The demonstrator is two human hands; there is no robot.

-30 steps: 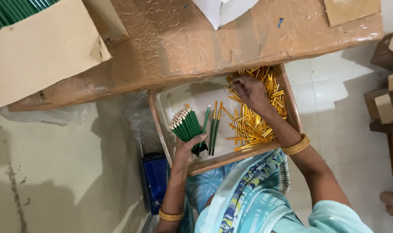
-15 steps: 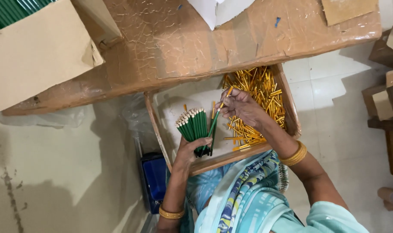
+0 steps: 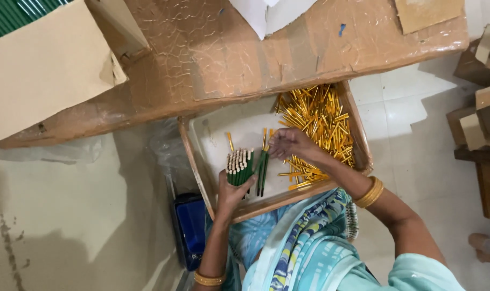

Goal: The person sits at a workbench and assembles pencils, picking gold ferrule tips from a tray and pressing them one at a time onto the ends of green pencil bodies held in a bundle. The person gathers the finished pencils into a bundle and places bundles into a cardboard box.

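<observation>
tray [image 3: 194,156] – bundle [image 3: 239,167] left | loose caps [image 3: 317,121] right | table [image 3: 212,59] behind

Teal patterned garment [image 3: 304,242] — gold bangles [image 3: 370,192] on wrists.

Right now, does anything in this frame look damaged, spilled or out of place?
Only wear: the brown taped covering on the table is cracked and wrinkled. The gold tubes are heaped loosely in the wooden tray, and the left hand holds its green pencil bundle tidily.
</observation>
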